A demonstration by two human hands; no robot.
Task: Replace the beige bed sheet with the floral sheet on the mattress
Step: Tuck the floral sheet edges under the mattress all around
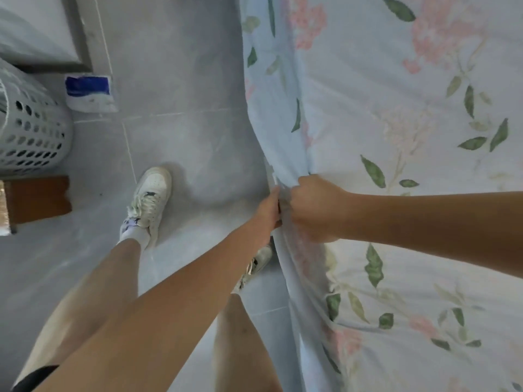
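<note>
Our 2 forearms reach fwd from the bottom edge, meeting at the side of the bed. Left hand (268, 210) has its fingers tucked under the hem of the floral sheet (396, 114), gripping it at the bed's edge. Right hand (317, 207) is clenched on a bunched fold of the same sheet, touching the left. Sheet is spread over the bed top w/ its side hanging toward the tiled floor (175, 80). Our white sneakers (151, 199) stand beside the bed. Far left: a perforated white basket (31, 125), a blue-and-white pack (90, 93), a brown wooden piece (39, 198).
</note>
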